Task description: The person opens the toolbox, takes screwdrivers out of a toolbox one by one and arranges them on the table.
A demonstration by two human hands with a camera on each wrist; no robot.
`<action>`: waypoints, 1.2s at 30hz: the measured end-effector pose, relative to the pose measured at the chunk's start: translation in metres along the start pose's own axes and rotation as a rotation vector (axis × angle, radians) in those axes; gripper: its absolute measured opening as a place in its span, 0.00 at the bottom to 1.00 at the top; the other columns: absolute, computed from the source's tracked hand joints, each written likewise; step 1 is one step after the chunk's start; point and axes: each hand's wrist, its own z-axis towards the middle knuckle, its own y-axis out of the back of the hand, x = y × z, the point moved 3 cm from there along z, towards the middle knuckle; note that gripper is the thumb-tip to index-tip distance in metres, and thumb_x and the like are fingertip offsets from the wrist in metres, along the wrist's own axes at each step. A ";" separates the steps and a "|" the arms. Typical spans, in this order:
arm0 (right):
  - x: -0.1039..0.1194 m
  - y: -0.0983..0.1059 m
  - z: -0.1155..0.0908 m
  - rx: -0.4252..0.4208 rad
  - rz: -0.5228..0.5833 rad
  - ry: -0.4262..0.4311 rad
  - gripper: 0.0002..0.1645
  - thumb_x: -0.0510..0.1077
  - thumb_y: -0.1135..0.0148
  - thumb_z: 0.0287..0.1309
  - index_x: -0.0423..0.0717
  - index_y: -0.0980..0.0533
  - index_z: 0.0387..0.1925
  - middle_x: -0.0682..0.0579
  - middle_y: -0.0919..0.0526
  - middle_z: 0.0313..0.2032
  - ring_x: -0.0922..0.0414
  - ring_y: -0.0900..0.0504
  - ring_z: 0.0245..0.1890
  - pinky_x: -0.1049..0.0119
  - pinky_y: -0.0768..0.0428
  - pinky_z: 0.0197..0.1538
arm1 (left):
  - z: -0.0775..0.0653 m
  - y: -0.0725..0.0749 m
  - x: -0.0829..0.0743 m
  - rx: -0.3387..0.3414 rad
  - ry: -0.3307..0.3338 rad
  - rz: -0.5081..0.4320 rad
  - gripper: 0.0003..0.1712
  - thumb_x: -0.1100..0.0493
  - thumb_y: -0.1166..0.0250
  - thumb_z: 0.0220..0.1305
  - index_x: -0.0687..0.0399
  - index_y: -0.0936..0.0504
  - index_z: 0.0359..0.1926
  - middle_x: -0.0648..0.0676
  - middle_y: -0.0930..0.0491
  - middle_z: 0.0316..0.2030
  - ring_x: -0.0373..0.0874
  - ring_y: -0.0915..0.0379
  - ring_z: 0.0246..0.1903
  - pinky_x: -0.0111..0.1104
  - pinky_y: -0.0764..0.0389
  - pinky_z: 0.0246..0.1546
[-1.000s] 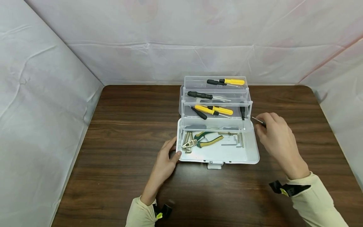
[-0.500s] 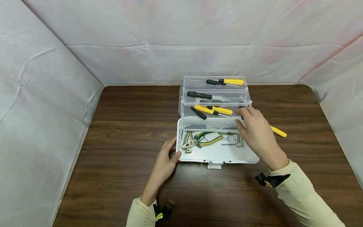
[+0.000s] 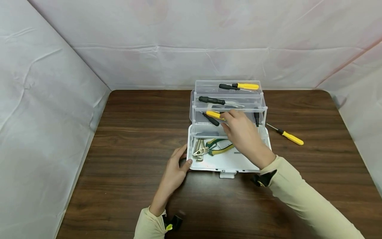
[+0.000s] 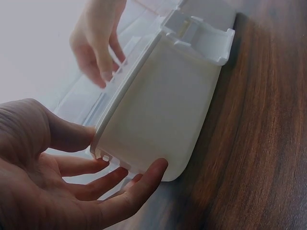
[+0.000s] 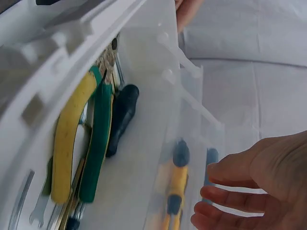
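A white toolbox (image 3: 221,165) stands with its clear stepped trays (image 3: 229,95) unfolded toward the back. My left hand (image 3: 174,171) holds the box at its left front corner, thumb on the rim and fingers along the side. Over the lowest tray hovers my right hand (image 3: 246,136), fingers slightly bent and spread, fingertips close to the yellow-handled screwdrivers (image 3: 213,115). In the right wrist view nothing shows between those fingers. A black-handled screwdriver (image 3: 210,119) lies beside the yellow ones. Pliers with green-and-yellow handles (image 5: 70,139) rest in the box's bottom.
On the table right of the box lies a yellow-and-black screwdriver (image 3: 293,138). Other screwdrivers (image 3: 211,100) sit in the upper trays, and a black-handled one (image 3: 256,118) stands at the right tray end. Hex keys (image 3: 197,149) lie near the pliers. A white sheet (image 3: 167,66) hangs behind.
My right hand has let go of the yellow-and-black screwdriver on the table and moved left over the lowest tray. The left hand keeps its hold on the box.
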 end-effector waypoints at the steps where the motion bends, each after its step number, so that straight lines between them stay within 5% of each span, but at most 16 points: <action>1: 0.002 -0.002 0.002 0.007 0.001 0.008 0.13 0.35 0.34 0.67 0.37 0.17 0.52 0.41 0.15 0.48 0.40 0.17 0.51 0.46 0.15 0.49 | 0.000 0.000 0.000 0.000 0.001 -0.001 0.34 0.70 0.38 0.71 0.62 0.33 0.76 0.61 0.26 0.69 0.60 0.25 0.64 0.55 0.27 0.67; 14: 0.017 -0.022 0.021 0.067 -0.031 0.025 0.18 0.40 0.32 0.69 0.36 0.18 0.56 0.40 0.13 0.47 0.42 0.15 0.48 0.49 0.13 0.49 | 0.000 -0.001 -0.002 0.007 -0.001 0.003 0.34 0.70 0.38 0.71 0.64 0.34 0.76 0.62 0.27 0.69 0.60 0.25 0.64 0.55 0.26 0.66; 23: 0.020 -0.027 0.027 0.101 -0.091 0.004 0.12 0.36 0.29 0.63 0.38 0.16 0.47 0.42 0.14 0.39 0.43 0.14 0.42 0.51 0.12 0.43 | -0.001 0.001 -0.002 0.007 -0.003 0.007 0.34 0.70 0.38 0.71 0.65 0.34 0.76 0.62 0.27 0.69 0.60 0.25 0.63 0.56 0.26 0.66; 36: 0.019 -0.022 0.021 0.135 -0.157 -0.018 0.16 0.27 0.44 0.69 0.38 0.16 0.52 0.39 0.15 0.44 0.41 0.16 0.43 0.49 0.13 0.38 | -0.001 -0.001 -0.003 0.009 0.000 0.015 0.34 0.69 0.38 0.72 0.63 0.34 0.77 0.62 0.28 0.70 0.60 0.26 0.63 0.55 0.25 0.65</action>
